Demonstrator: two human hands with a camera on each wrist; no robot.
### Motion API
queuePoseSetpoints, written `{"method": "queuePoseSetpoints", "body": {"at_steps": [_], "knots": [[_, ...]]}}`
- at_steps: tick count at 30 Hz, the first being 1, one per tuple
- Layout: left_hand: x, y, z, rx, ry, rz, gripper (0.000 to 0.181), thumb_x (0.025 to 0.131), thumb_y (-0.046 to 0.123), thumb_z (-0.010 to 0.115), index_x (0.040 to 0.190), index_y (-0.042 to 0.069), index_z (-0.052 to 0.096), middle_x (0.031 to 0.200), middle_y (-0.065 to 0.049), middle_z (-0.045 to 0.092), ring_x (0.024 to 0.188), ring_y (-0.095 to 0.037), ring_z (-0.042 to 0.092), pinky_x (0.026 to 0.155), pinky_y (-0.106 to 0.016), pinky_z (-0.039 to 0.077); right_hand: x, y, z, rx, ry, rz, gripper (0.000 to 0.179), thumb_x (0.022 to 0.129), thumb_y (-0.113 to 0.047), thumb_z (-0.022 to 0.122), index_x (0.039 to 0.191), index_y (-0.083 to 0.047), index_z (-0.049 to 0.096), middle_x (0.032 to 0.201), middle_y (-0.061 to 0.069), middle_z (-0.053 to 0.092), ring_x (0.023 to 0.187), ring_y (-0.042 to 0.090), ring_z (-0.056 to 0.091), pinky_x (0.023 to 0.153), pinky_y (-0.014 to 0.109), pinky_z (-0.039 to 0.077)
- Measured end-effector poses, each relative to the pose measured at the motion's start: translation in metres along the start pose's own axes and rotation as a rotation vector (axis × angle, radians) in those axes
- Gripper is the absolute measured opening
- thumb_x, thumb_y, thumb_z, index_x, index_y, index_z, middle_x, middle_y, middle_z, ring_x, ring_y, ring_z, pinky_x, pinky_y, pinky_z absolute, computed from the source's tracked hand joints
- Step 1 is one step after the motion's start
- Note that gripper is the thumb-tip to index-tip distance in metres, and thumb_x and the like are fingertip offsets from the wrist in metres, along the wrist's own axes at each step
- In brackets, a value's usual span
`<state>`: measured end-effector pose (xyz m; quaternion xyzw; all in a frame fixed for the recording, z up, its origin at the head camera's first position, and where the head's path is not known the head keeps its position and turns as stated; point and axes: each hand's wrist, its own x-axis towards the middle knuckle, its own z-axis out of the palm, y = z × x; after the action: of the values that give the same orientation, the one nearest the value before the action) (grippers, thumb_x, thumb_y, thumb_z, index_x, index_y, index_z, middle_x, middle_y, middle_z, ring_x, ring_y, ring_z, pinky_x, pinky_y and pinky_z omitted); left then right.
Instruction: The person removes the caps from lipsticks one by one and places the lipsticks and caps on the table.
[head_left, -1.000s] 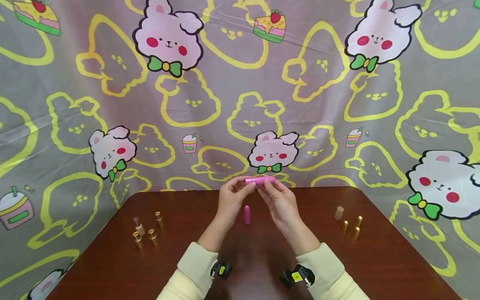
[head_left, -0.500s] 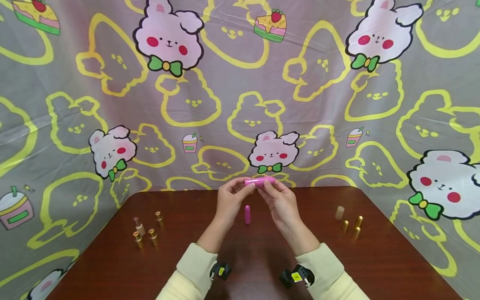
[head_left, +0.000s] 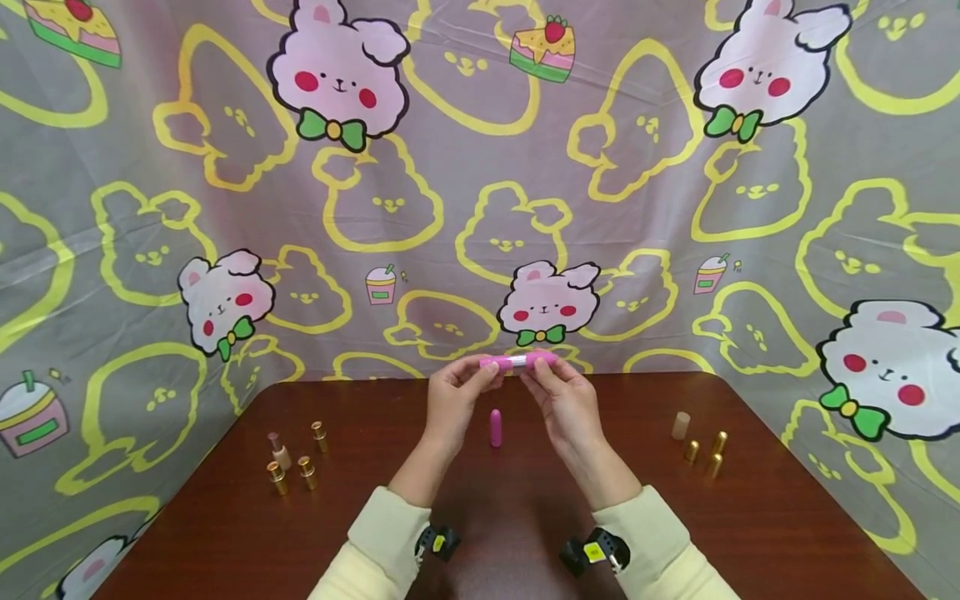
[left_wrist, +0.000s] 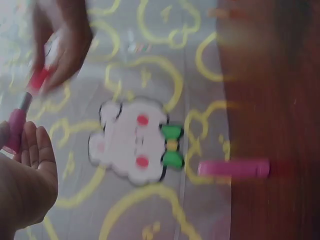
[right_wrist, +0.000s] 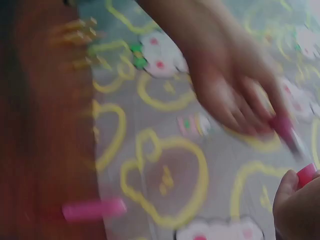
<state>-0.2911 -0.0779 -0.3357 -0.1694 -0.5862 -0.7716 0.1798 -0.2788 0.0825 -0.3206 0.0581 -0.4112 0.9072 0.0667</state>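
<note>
Above the table's far edge I hold a pink lipstick (head_left: 518, 361) level between both hands. My left hand (head_left: 452, 408) pinches its base end, and my right hand (head_left: 567, 408) pinches the cap (right_wrist: 307, 175) at the other end. A silver band shows between the two pink parts; in the wrist views the cap is drawn partly off or just apart, and blur hides which. Below the hands a second pink lipstick (head_left: 496, 428) stands upright on the table, also seen in the left wrist view.
On the brown table (head_left: 495, 533), several open lipstick tubes (head_left: 307, 472) with gold collars and one paler tube (head_left: 280, 452) stand at left. Gold caps (head_left: 716, 465) and a beige cap (head_left: 680, 426) stand at right. A patterned cloth (head_left: 450, 208) hangs around the table.
My left hand has shifted slightly left, pulling the base away from the cap. The silver band, hidden before, now shows. My right hand has hardly moved.
</note>
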Motion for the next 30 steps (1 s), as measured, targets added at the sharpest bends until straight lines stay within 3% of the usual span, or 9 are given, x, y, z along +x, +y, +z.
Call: {"method": "queuePoseSetpoints", "body": {"at_steps": [6,12,22,30], "knots": [[0.004,0.006,-0.026,-0.068,0.104,-0.001,0.012,0.088,-0.001,0.07,0.096,-0.009,0.066,0.085,-0.008,0.07,0.073,-0.016,0.07,0.076,-0.032,0.056,0.011,-0.021,-0.024,0.047,0.07,-0.064,0.015,0.092,0.0,0.061,0.087,-0.007,0.074,0.09,0.006,0.071,0.089,0.018,0.069,0.092,0.035,0.047],[0.005,0.011,-0.038,-0.104,0.098,-0.019,0.011,0.089,0.001,0.069,0.097,-0.005,0.065,0.087,-0.008,0.07,0.078,-0.022,0.07,0.078,-0.034,0.056,0.014,-0.032,-0.036,0.012,0.081,-0.061,0.014,0.091,-0.002,0.063,0.085,-0.01,0.073,0.091,0.004,0.071,0.089,0.016,0.069,0.091,0.033,0.048],[0.003,0.014,-0.054,-0.131,0.097,-0.055,0.004,0.09,-0.006,0.061,0.09,-0.002,0.064,0.086,-0.008,0.07,0.076,-0.019,0.07,0.077,-0.034,0.056,0.016,-0.042,-0.055,-0.11,0.107,-0.06,0.009,0.09,-0.002,0.065,0.088,-0.009,0.072,0.091,0.003,0.071,0.088,0.015,0.069,0.089,0.032,0.05],[0.0,0.017,-0.061,-0.141,0.083,-0.076,0.006,0.089,-0.007,0.063,0.092,-0.01,0.059,0.086,-0.009,0.072,0.079,-0.02,0.07,0.082,-0.041,0.055,0.018,-0.049,-0.07,-0.112,0.123,-0.06,0.011,0.089,-0.003,0.066,0.088,-0.011,0.073,0.09,0.003,0.072,0.087,0.014,0.069,0.09,0.032,0.049]]}}
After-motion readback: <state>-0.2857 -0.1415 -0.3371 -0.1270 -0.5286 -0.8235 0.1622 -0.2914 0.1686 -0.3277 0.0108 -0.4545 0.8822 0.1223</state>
